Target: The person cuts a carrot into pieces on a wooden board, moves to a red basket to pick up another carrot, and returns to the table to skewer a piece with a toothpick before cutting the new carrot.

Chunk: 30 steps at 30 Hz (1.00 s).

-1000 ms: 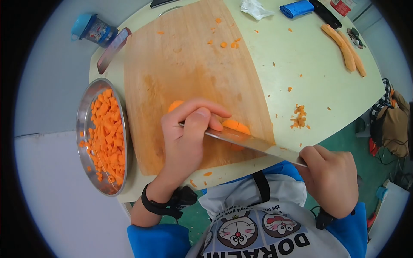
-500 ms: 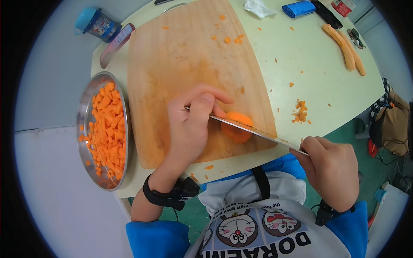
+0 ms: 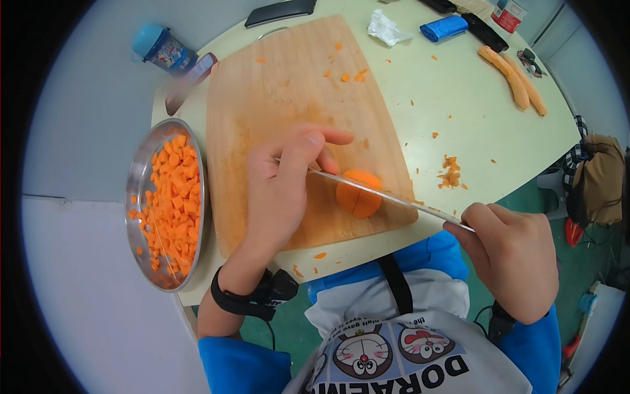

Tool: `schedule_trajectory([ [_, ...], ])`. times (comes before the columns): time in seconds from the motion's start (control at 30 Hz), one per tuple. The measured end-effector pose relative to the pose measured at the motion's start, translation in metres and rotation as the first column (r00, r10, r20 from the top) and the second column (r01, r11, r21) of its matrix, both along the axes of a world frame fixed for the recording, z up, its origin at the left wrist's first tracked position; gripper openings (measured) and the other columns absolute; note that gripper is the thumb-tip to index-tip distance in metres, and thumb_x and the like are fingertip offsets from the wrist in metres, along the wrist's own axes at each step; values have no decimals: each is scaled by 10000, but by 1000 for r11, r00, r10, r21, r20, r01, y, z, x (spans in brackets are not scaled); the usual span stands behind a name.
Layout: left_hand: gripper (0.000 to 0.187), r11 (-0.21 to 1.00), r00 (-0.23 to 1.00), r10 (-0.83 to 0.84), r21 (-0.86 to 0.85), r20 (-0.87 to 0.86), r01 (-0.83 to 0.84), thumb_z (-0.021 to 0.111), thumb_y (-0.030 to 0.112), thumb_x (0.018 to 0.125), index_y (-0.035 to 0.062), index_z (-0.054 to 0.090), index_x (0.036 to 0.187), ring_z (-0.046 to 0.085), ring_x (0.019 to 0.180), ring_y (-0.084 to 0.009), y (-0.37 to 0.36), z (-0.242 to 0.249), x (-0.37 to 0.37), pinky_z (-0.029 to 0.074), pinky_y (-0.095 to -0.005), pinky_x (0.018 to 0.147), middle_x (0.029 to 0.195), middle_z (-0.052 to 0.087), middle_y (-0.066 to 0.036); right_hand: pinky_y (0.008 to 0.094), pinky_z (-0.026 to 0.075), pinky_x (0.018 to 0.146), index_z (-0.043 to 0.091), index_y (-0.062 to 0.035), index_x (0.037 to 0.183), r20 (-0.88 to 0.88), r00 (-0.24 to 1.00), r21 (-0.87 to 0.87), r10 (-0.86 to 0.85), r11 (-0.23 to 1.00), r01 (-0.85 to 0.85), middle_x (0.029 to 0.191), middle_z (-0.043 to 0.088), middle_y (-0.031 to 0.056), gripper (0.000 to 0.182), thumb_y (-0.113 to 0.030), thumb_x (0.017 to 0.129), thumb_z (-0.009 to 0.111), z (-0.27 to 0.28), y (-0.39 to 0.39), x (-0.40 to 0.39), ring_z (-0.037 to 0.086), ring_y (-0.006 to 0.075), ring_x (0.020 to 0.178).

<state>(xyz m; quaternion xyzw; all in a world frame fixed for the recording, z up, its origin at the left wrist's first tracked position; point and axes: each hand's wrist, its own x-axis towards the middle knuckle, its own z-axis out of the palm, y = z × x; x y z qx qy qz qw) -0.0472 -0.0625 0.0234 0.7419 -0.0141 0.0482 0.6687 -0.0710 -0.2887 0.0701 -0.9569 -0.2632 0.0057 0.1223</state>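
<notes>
A long-bladed knife (image 3: 387,196) lies across an orange carrot piece (image 3: 361,203) near the front right of the wooden cutting board (image 3: 289,79). The carrot piece shows a dark line on its near side, below the blade. My right hand (image 3: 508,253) is closed around the knife's handle end, just past the board's right edge. At the tip end, my left hand (image 3: 282,184) pinches the blade between thumb and fingers, its index finger stretched out over the board. Left of the board, a steel dish (image 3: 204,190) holds diced carrot (image 3: 176,203).
A blue-lidded bottle (image 3: 164,49) and a pink-edged phone (image 3: 190,82) are at the back left. A black phone (image 3: 281,11), crumpled tissue (image 3: 388,27), blue roll (image 3: 444,29) and peeled carrots (image 3: 515,79) lie farther back. Carrot scraps (image 3: 450,172) dot the table.
The whole view has shifted slightly, bringing more of the table's far edge in. Both hands keep their hold on the knife, which still crosses the carrot piece.
</notes>
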Motion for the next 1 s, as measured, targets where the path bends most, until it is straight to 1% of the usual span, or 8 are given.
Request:
schedule_trajectory([
  [0.03, 281, 1000, 1000, 8, -25, 21, -7, 418, 137, 843, -41, 635, 840, 500, 629, -82, 0, 1, -1, 387, -224, 625, 627, 539, -35, 357, 360, 412, 480, -38, 657, 6, 1000, 0, -2, 1000, 2, 561, 490, 90, 235, -152, 720, 675, 1, 0, -2, 488, 281, 460],
  [0.13, 270, 999, 1000, 5, -54, 17, -5, 425, 127, 832, -44, 634, 833, 495, 625, -79, -1, 4, -9, 381, -220, 615, 619, 533, -28, 357, 357, 410, 483, -40, 653, 5, 1000, 31, -13, 999, 13, 558, 487, 88, 238, -158, 714, 681, 1, -1, -10, 485, 281, 457],
  [0.2, 267, 998, 1000, 15, -54, -12, -15, 425, 122, 826, -45, 634, 827, 490, 621, -78, -5, 1, -13, 379, -219, 610, 614, 528, -26, 327, 382, 394, 443, -64, 674, 12, 998, -32, 65, 997, -64, 539, 463, 56, 226, -149, 720, 648, -1, -4, -13, 527, 216, 466],
  [0.27, 264, 998, 998, 42, -48, -39, -44, 426, 116, 820, -47, 633, 821, 486, 617, -77, -2, -3, -18, 377, -218, 606, 610, 523, -23, 327, 380, 394, 441, -65, 672, 16, 998, -35, 67, 997, -66, 537, 461, 55, 234, -152, 720, 653, -3, -2, -18, 523, 215, 463],
  [0.47, 253, 991, 1000, -1, -137, -16, -1, 421, 89, 803, -53, 630, 816, 495, 615, -76, -1, -15, -18, 378, -210, 596, 595, 506, -16, 325, 369, 390, 433, -66, 663, 41, 998, -57, 42, 998, -39, 532, 453, 55, 260, -168, 721, 666, -6, 3, -26, 510, 212, 451],
  [0.83, 250, 992, 1000, -5, -124, 29, 9, 409, 68, 790, -53, 625, 826, 496, 599, -77, 0, -20, -19, 395, -212, 582, 596, 510, -25, 314, 361, 384, 425, -69, 653, 112, 993, -100, 36, 995, -25, 523, 431, 49, 266, -163, 715, 666, -12, 7, -37, 495, 196, 435],
  [0.93, 267, 995, 999, -26, -91, 28, 28, 393, 82, 793, -54, 615, 850, 497, 598, -84, 2, -21, -21, 398, -208, 579, 615, 525, -37, 310, 361, 382, 427, -71, 653, 108, 994, -111, 35, 994, -23, 525, 431, 48, 246, -144, 716, 653, -13, 8, -39, 493, 188, 431],
  [1.0, 282, 996, 999, -47, -78, 11, 48, 383, 99, 797, -54, 607, 872, 498, 598, -89, 2, -21, -22, 395, -201, 577, 634, 537, -45, 306, 368, 384, 431, -68, 667, 94, 994, -134, 61, 990, -48, 537, 434, 47, 186, -85, 694, 615, -13, 7, -40, 495, 183, 433],
])
